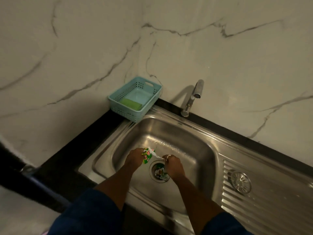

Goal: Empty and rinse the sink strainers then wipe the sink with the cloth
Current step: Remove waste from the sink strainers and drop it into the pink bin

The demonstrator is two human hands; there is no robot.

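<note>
the step in hand looks like emptying the drain strainer of its rubbish. farthest left of the grip, up in the corner, a pale blue perforated plastic basket (pixel 135 98) holds a flat green scrub pad (pixel 131 103); no wiping cloth can be made out unless that pad is it. the left hand (pixel 134 158) is closed around a crumpled, glossy green, red and white wrapper (pixel 149 154), pinched between fingers and palm. just right of that grip, the right hand (pixel 172 164), a ring on one finger, has its fingers pinched together on the wrapper's white edge, directly above the round strainer (pixel 159 172) seated in the drain, where more soggy green scraps lie. the sink (pixel 194 150) is brushed steel, wet and beaded. well right of both hands, a second slotted metal strainer (pixel 240 182) rests on the ribbed drainboard. next, i judge, the scraps need lifting out and binning before rinsing under the chrome tap (pixel 193 97).
</note>
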